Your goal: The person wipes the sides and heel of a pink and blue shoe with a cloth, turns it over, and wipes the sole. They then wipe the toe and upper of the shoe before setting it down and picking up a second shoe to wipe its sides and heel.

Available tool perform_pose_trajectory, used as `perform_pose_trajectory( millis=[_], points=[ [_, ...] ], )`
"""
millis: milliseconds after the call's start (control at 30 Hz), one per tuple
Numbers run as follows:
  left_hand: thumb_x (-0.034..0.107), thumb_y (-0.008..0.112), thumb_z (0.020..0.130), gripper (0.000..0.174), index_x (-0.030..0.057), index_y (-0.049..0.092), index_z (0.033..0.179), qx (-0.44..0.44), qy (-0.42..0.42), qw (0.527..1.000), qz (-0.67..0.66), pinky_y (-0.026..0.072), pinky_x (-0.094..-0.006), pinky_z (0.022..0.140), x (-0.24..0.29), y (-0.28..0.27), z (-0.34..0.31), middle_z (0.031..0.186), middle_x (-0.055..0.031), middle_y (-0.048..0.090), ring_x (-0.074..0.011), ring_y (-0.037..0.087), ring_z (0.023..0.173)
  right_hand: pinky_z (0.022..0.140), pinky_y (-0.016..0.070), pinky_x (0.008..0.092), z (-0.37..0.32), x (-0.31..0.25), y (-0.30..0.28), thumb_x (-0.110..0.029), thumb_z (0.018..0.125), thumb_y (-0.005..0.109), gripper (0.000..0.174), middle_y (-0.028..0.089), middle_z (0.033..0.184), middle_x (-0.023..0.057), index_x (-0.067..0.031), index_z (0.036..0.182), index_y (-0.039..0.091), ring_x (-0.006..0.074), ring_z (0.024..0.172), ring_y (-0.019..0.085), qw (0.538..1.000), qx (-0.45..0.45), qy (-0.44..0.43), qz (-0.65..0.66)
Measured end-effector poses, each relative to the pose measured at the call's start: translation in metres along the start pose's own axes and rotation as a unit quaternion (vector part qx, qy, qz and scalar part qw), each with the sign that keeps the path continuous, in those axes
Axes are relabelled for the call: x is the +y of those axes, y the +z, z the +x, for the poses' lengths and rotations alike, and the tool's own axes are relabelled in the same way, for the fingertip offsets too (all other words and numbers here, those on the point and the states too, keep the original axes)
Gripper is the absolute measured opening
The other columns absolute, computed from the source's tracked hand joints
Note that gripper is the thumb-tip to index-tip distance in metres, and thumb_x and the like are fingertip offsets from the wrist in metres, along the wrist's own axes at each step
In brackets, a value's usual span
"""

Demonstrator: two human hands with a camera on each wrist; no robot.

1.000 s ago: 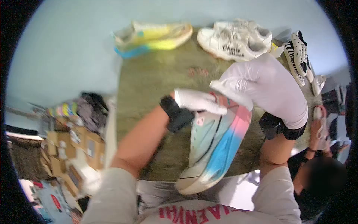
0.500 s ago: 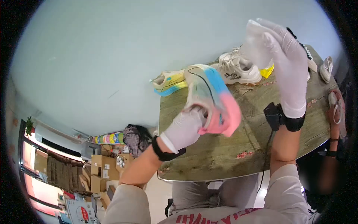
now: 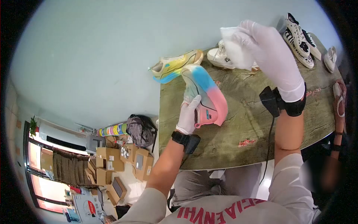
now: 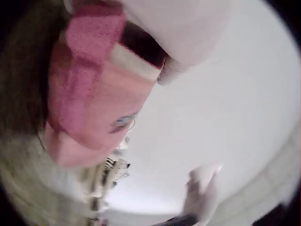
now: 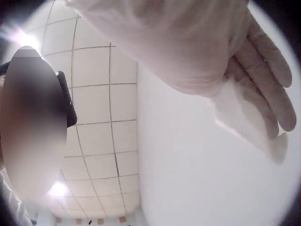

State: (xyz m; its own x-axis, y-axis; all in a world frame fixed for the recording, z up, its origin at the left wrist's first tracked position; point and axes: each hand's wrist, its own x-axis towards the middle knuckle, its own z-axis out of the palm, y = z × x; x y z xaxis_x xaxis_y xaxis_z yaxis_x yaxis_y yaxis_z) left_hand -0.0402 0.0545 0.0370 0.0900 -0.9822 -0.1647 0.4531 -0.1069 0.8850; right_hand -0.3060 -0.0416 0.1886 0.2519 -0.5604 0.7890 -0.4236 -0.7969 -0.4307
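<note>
1. While the multicoloured shoe (image 3: 210, 100) is held over the tabletop (image 3: 209, 149), its toe points away from the person and its pink heel lies nearer; whether any part touches the wood cannot be told.
2. Left hand (image 3: 189, 114): one, gloved, gripping the shoe at its collar; thumb on the upper, other fingers mostly hidden about the foot opening. Risk: a hold at one end only could let the shoe twist or droop, the toe being unsupported and the glove possibly slick.
3. Right hand (image 3: 270, 52): one, gloved, raised well apart from the shoe, pinching a white cloth (image 3: 238, 56). Risk: the thin cloth, hanging partly loose, could slip or fold, leaving bare glove against the shoe.
4. Yellow shoe (image 3: 177, 65): just beyond the toe. Risk: a careless swing could knock it, the gap looking small.
5. White sneakers (image 3: 217, 59): at the back, partly behind the cloth and right hand. Risk: a low sweep of that arm could brush them.
6. Black cable (image 3: 268, 149): hanging from the right wrist unit (image 3: 274, 100) past the tabletop's near edge. Risk: it could snag there if the arm reaches far across.
</note>
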Motion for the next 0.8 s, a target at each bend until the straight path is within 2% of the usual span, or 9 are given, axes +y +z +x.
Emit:
perform_pose_trajectory(
  millis=[167,233,267,400,467,500,633,767,800],
  points=[
    [0.019,0.056,0.103,0.034,0.0000,0.057,0.131,0.024,0.048,0.922,0.385,0.0567,-0.0354,0.067,0.035,0.035,-0.002,0.111,-0.0121,0.068,-0.0196,0.068,0.077,0.067,0.0506,0.0467,0.000,-0.001,0.005,-0.014,0.094,0.061,0.016,0.065,0.083,0.0256,0.0016,0.098,0.064,0.0452,0.081,0.064,1.000,0.006,0.022,0.019],
    [0.011,0.059,0.099,0.026,-0.0043,0.062,0.119,-0.036,0.277,0.630,0.724,0.0549,-0.0370,0.069,0.049,0.052,-0.002,0.097,-0.0139,0.068,-0.0249,0.064,0.071,0.065,0.0461,0.0335,0.001,-0.008,0.007,-0.017,0.100,0.059,0.023,0.057,0.075,0.0198,0.0056,0.101,0.058,0.0243,0.064,0.048,0.997,0.022,0.054,0.045],
    [0.009,0.059,0.098,0.018,-0.0050,0.066,0.105,0.011,0.189,0.721,0.667,0.0508,-0.0361,0.075,0.061,0.073,-0.009,0.083,-0.0137,0.064,-0.0268,0.061,0.070,0.067,0.0496,0.0447,0.003,-0.018,0.006,-0.013,0.095,0.062,0.015,0.063,0.081,0.0266,0.0011,0.098,0.062,0.0463,0.080,0.062,0.995,0.059,0.067,0.042],
    [0.013,0.052,0.103,0.023,-0.0005,0.064,0.090,-0.050,0.409,0.818,0.402,0.0454,-0.0325,0.067,0.081,0.102,-0.004,0.073,-0.0074,0.059,-0.0182,0.057,0.070,0.065,0.0514,0.0352,0.002,-0.030,0.014,-0.018,0.099,0.062,0.020,0.066,0.076,0.0144,0.0018,0.101,0.064,0.0208,0.072,0.069,0.978,0.097,0.114,0.144],
    [0.016,0.051,0.105,0.024,-0.0002,0.062,0.091,-0.056,0.339,0.888,0.307,0.0452,-0.0314,0.067,0.074,0.087,-0.008,0.075,-0.0056,0.059,-0.0151,0.055,0.071,0.066,0.0521,0.0262,0.003,-0.033,0.023,-0.022,0.102,0.062,0.025,0.071,0.084,0.0034,0.0022,0.106,0.067,0.0081,0.078,0.067,0.862,0.139,0.218,0.435],
    [0.019,0.050,0.106,0.025,0.0001,0.060,0.093,-0.064,0.254,0.941,0.212,0.0449,-0.0303,0.067,0.072,0.082,-0.011,0.077,-0.0037,0.058,-0.0120,0.053,0.073,0.066,0.0521,0.0262,0.004,-0.032,0.025,-0.022,0.102,0.062,0.025,0.071,0.084,0.0034,0.0022,0.106,0.067,0.0081,0.078,0.067,0.865,0.133,0.217,0.432],
    [0.027,0.040,0.110,0.030,0.0006,0.051,0.119,0.134,0.285,0.935,0.166,0.0489,-0.0317,0.076,0.056,0.088,-0.011,0.100,-0.0042,0.061,-0.0131,0.055,0.083,0.073,0.0536,0.0234,-0.002,-0.022,0.029,-0.027,0.103,0.062,0.034,0.074,0.100,0.0039,0.0011,0.121,0.067,0.0086,0.083,0.069,0.834,0.053,0.282,0.472],
    [0.050,0.029,0.107,0.062,-0.0004,0.038,0.141,0.038,0.274,0.960,-0.036,0.0407,-0.0361,0.101,0.069,0.109,-0.042,0.131,-0.0113,0.050,-0.0224,0.049,0.116,0.078,0.0548,0.0261,-0.005,-0.030,0.028,-0.025,0.103,0.061,0.034,0.074,0.103,0.0066,0.0034,0.120,0.067,0.0110,0.086,0.070,0.793,0.116,0.257,0.540],
    [0.058,0.025,0.106,0.073,-0.0007,0.034,0.149,0.003,0.270,0.958,-0.099,0.0380,-0.0375,0.109,0.073,0.111,-0.048,0.141,-0.0137,0.047,-0.0255,0.047,0.127,0.080,0.0557,0.0282,-0.008,-0.035,0.032,-0.025,0.106,0.056,0.035,0.074,0.105,0.0085,0.0046,0.123,0.065,0.0145,0.089,0.071,0.870,0.182,0.209,0.408]
  ],
)
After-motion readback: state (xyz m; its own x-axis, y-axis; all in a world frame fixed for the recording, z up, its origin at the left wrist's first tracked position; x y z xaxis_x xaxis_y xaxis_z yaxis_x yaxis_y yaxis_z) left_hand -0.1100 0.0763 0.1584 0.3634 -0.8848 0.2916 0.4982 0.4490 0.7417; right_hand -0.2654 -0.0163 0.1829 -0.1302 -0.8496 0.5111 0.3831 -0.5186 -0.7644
